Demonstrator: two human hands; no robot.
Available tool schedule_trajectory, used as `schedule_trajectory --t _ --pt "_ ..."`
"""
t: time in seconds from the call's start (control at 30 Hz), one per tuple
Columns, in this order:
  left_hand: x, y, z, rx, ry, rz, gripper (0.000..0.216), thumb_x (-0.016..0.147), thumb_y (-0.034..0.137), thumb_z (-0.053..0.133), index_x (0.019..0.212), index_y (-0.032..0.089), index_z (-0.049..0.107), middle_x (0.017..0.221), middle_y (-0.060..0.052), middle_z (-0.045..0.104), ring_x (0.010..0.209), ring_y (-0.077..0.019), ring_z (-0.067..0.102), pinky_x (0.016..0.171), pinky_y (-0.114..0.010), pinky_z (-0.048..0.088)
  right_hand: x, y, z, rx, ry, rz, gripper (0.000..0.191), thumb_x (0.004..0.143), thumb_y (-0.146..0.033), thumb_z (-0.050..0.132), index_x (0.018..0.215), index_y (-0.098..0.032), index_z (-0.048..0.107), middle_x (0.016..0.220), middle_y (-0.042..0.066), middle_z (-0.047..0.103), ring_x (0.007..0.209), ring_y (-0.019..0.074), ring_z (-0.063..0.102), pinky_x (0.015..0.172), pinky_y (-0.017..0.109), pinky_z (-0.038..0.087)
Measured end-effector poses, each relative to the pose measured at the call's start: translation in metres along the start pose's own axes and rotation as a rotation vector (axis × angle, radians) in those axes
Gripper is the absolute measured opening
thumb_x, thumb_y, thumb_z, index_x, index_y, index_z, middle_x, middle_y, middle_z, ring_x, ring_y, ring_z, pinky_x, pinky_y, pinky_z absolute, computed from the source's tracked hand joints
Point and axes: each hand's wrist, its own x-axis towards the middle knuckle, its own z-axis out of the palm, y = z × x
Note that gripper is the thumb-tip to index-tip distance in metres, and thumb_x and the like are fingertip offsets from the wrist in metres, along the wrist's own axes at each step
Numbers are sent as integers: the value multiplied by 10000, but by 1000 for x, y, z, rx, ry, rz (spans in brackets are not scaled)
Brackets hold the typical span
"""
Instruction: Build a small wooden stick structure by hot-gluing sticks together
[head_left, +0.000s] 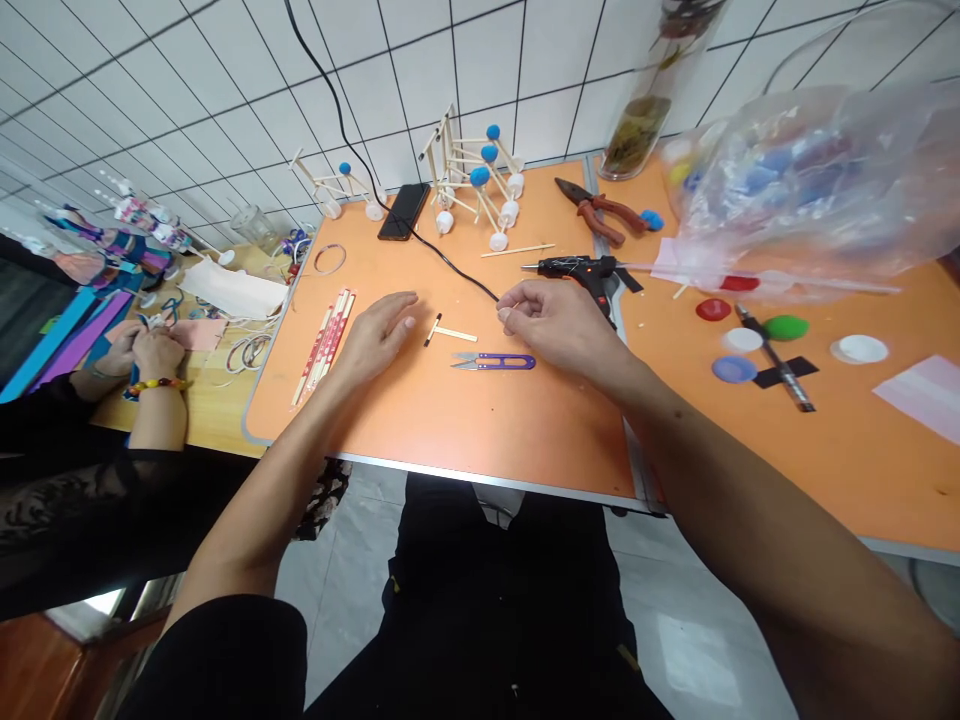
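My left hand (380,337) rests on the orange table with its fingers stretched out and nothing in them. Just right of its fingertips lies a small T-shaped piece of wooden stick (456,334) with a dark-ended crossbar. My right hand (553,320) has its fingers curled, thumb and index together; whatever is between them is too small to make out. A black cable (457,268) runs down to that hand and passes out of sight there. Below and between the hands lie purple thread snips (514,362). Behind the right hand is a black glue gun (566,266), its handle partly hidden.
Wrapped chopsticks (324,345) lie left. Stick frames with bottle-cap wheels (480,178), a phone (404,212) and pliers (600,208) are at the back. Right are loose caps (786,327), a pen (776,360) and a plastic bag (832,200). Another person's hands (156,352) work at far left.
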Motion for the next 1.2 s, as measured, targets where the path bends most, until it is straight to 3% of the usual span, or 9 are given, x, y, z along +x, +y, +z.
schedule_trajectory --t 0.1,0.27,0.53,0.7,0.9,1.03,1.2 --pt "-10 -8 -7 79 -222 168 678 1153 646 557 1691 243 650 1863 -159 494 1785 -337 402 1488 -544 222 -2 -3 0 -5 -1 -10 113 931 -237 714 929 -194 819 773 39 791 740 212 689 685 344 442" --pt "-20 -8 6 170 -383 213 844 1163 744 441 1850 255 441 1948 -145 311 1843 -333 253 1517 -547 118 -3 -3 1 -28 3 -15 103 928 -215 719 915 -201 820 772 31 791 737 211 681 692 345 437" --pt "-37 -4 24 144 -392 133 913 1111 843 465 1870 341 390 1976 -110 232 1859 -344 180 1510 -578 36 -3 -4 3 -25 -11 -5 101 949 -172 735 922 -199 828 757 17 770 723 205 658 710 347 425" --pt "-40 -6 28 168 -371 143 952 1117 850 423 1876 277 374 1973 -159 221 1859 -362 181 1501 -607 56 -5 -2 5 -78 -17 -43 131 983 -207 701 938 -201 823 796 37 785 760 227 683 725 367 436" --pt "-42 -8 31 177 -357 159 914 1135 832 396 1864 280 399 1969 -157 244 1855 -348 213 1504 -583 80 -16 1 17 -556 -51 -287 362 1056 -75 538 1211 -190 844 1190 168 841 1036 329 729 704 407 372" --pt "-43 -9 33 187 -346 166 919 1146 828 363 1868 260 376 1970 -170 239 1850 -365 225 1498 -623 102 -21 -4 26 -785 -155 -362 490 1026 17 523 1363 -204 804 1275 179 795 1120 338 681 644 405 275" --pt "-45 -10 32 245 -341 200 931 1145 858 310 1847 252 397 1963 -176 271 1836 -379 272 1493 -654 160 -23 -7 31 -902 -220 -422 470 1141 -49 463 1506 -174 730 1348 196 750 1183 345 645 759 412 355"
